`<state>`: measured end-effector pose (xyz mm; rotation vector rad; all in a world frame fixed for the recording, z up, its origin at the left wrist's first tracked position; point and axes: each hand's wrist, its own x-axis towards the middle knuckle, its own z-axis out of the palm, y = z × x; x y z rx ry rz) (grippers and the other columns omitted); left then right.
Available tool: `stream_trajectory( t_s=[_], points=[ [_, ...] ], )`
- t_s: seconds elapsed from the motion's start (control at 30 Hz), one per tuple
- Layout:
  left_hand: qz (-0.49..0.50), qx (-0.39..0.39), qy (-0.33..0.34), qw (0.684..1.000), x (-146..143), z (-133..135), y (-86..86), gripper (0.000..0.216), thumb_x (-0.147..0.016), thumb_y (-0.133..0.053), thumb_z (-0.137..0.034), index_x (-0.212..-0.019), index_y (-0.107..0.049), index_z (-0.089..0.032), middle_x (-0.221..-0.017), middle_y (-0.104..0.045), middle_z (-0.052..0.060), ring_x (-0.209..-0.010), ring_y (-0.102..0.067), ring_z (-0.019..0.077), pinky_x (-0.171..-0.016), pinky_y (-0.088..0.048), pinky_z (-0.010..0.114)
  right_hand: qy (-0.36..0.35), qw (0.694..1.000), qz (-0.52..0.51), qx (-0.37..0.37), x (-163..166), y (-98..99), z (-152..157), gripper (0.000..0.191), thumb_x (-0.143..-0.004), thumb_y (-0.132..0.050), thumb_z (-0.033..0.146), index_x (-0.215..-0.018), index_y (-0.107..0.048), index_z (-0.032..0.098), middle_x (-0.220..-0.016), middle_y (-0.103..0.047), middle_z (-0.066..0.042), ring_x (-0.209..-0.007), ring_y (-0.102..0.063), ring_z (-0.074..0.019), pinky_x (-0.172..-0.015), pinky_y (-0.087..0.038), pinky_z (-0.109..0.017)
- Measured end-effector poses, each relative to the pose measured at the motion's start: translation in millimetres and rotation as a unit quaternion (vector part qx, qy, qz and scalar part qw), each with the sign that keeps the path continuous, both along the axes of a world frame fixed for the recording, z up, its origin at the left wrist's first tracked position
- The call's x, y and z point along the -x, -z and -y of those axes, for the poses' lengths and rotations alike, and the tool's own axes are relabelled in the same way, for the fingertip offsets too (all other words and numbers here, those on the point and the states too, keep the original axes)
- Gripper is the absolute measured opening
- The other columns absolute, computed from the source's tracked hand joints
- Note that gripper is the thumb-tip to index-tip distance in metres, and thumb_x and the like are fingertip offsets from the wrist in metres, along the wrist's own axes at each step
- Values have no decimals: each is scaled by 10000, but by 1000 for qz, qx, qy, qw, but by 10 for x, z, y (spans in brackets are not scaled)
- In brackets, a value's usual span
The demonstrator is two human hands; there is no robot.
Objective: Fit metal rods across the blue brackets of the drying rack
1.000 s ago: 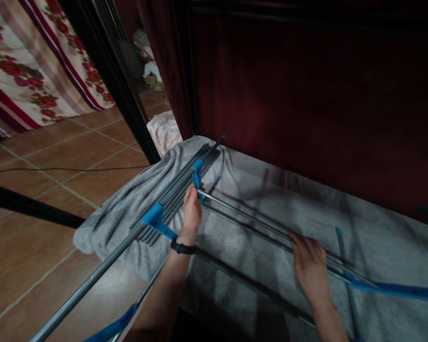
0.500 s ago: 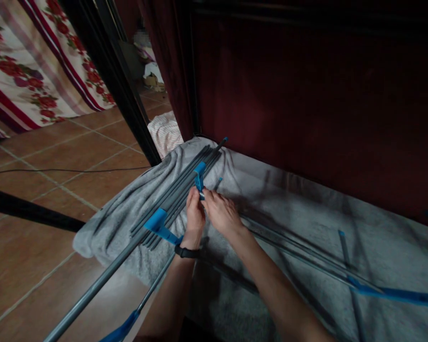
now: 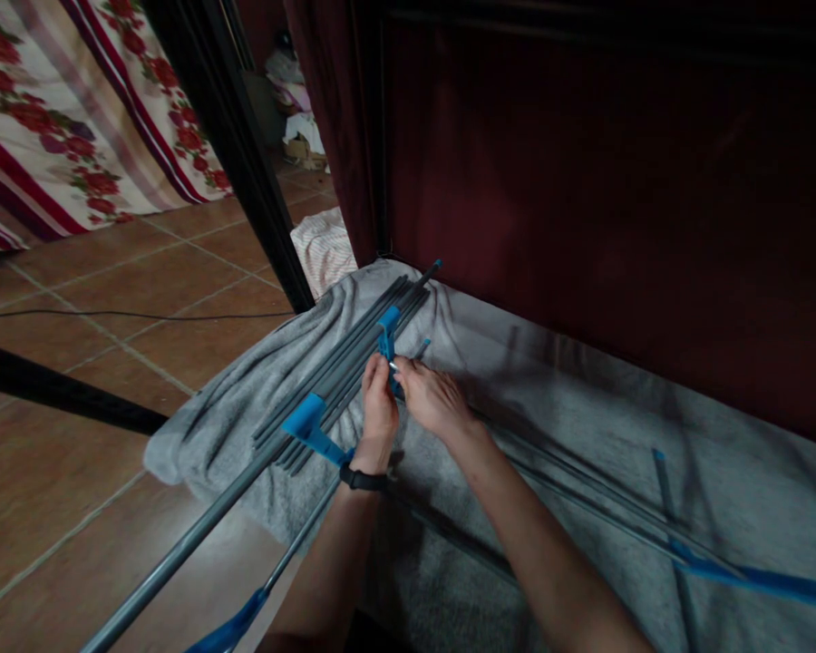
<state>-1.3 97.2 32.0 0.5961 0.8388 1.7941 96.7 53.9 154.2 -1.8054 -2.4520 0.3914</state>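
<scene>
A bundle of grey metal rods with blue plastic connectors lies on a grey blanket. My left hand, with a black band at the wrist, is closed around the blue connector at the middle of the bundle. My right hand meets it there, its fingertips pinching the end of a thin silver rod right at that connector. The rod runs off to the lower right, towards another blue piece.
A dark red wall or panel stands close behind the blanket. Brown floor tiles spread to the left, with a black cable across them, a black post and floral fabric beyond. A long grey pole reaches toward me.
My right hand has left the rods at the lower right and come up to the blue connector beside my left hand. The view has shifted slightly.
</scene>
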Motion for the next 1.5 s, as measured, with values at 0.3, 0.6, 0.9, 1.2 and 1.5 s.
stream_trajectory(
  t_s=[0.3,0.6,0.9,1.2,1.5],
  points=[
    [8,-14,15,1000,-5,3,-3,460,-714,-960,-561,-769,-641,-235,-773,-558,-49,-779,-544,135,-776,-464,260,6,1000,-4,-2,-12,83,-2,476,-1142,-211,342,-1493,-522,260,-1367,-736,-109,-1146,-749,-226,-945,-552,-349],
    [-13,-22,29,999,32,-12,-47,404,-771,-921,-554,-793,-665,-241,-825,-644,-23,-768,-593,145,-756,-495,270,13,1000,2,-2,2,255,-33,474,-1137,-197,319,-1417,-574,252,-1337,-745,-109,-1092,-767,-228,-916,-566,-367],
    [-29,-12,14,999,44,-36,-47,420,-792,-902,-575,-758,-662,-232,-782,-633,-15,-772,-593,156,-799,-489,294,14,1000,-2,20,-21,457,-49,463,-1133,-226,325,-1441,-565,256,-1382,-743,-99,-1153,-751,-226,-962,-551,-370],
    [-30,-7,9,999,23,-23,-77,428,-755,-910,-598,-786,-692,-231,-804,-666,-4,-781,-598,160,-776,-471,294,18,998,-7,54,-11,536,-65,480,-1116,-226,274,-1429,-589,258,-1411,-737,-93,-1205,-740,-238,-1021,-546,-393],
    [-59,-19,19,998,7,23,-90,406,-872,-825,-610,-807,-699,-230,-826,-639,-2,-794,-592,154,-785,-473,274,8,998,-3,59,-22,513,-101,457,-1107,-253,266,-1401,-602,230,-1344,-773,-114,-1209,-749,-238,-1019,-542,-369]
  ],
)
